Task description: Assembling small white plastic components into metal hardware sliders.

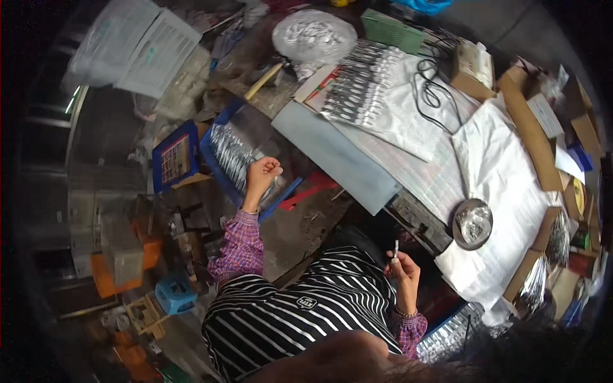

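Observation:
My left hand is closed, fingers curled, above the near part of a blue crate. Inside the crate lies a heap of slim silvery metal pieces. Whether anything is in that hand I cannot make out. On the other side, near my lap, my right hand pinches a small slender silvery piece that sticks up past the fingertips. Its lower part is hidden by the fingers. A grey board lies along the table edge between my hands.
Spoon-shaped metal pieces lie in rows on the white-covered table, with a steel bowl and black cable. Cardboard boxes line the right side. A bin of silvery pieces stands lower right, a blue stool lower left.

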Motion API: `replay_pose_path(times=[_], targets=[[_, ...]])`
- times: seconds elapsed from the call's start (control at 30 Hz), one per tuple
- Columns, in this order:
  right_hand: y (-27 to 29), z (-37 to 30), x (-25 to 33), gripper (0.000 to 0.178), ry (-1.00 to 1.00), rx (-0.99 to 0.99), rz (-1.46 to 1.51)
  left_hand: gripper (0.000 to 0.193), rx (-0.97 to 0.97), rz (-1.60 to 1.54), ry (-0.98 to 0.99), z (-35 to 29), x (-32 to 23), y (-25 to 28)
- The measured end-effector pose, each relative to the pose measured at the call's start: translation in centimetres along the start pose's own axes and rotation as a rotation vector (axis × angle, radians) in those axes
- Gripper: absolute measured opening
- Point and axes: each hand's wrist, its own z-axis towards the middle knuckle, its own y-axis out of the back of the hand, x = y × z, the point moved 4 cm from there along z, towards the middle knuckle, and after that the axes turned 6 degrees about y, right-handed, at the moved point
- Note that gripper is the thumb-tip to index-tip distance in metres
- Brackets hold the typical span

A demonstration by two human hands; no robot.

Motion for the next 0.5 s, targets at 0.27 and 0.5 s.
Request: replay_pose_path(times=[0.27, 0.5], targets=[[-0.3, 0.0, 0.6, 0.021, 0.122, -0.039, 0.04, 0.015, 0.734, -0.453, 0.238, -5.9, -14.2, -13.7], [1.1, -1.0, 0.4, 0.025, 0.203, -0.176, 0.1, 0.017, 1.182, -0.47, 0.343, -12.6, -14.9, -25.1]])
